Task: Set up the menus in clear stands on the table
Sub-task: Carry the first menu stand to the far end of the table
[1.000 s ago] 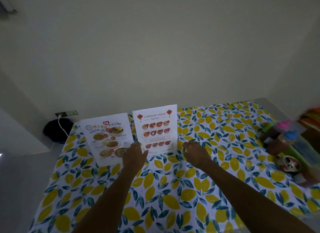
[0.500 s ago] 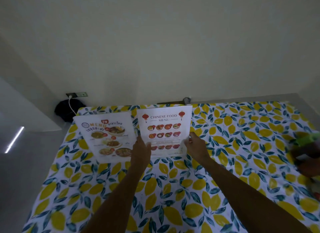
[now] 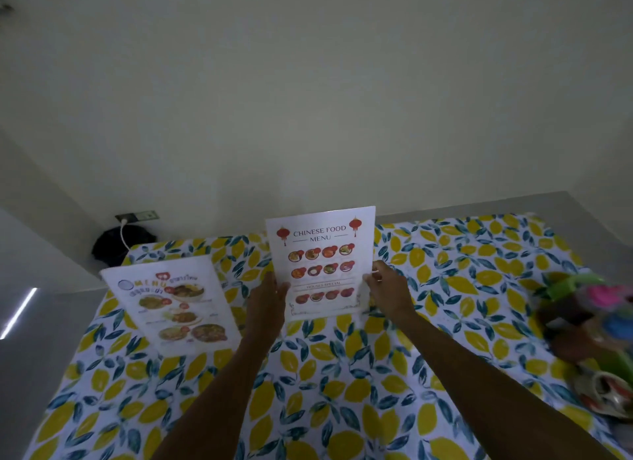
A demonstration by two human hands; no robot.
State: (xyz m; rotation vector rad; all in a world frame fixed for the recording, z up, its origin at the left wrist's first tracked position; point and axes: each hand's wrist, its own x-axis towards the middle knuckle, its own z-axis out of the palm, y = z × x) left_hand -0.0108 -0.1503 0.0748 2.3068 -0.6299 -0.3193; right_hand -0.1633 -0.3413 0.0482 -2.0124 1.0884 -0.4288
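Observation:
The white Chinese food menu stands upright in its clear stand at the middle of the table. My left hand grips its lower left edge. My right hand pinches its lower right edge. To the left, a second menu with dish photos and Thai lettering leans back in its own stand, touched by neither hand. The clear stand bases are hard to make out.
The table wears a cloth with yellow lemons and blue leaves. A blurred cluster of colourful containers sits at the right edge. Behind the table's far left corner are a dark bag and a wall socket with a white cable.
Both hands rose from the base of the Chinese food menu to its side edges and took hold. The menu now stands further right, apart from the left menu. The camera has shifted.

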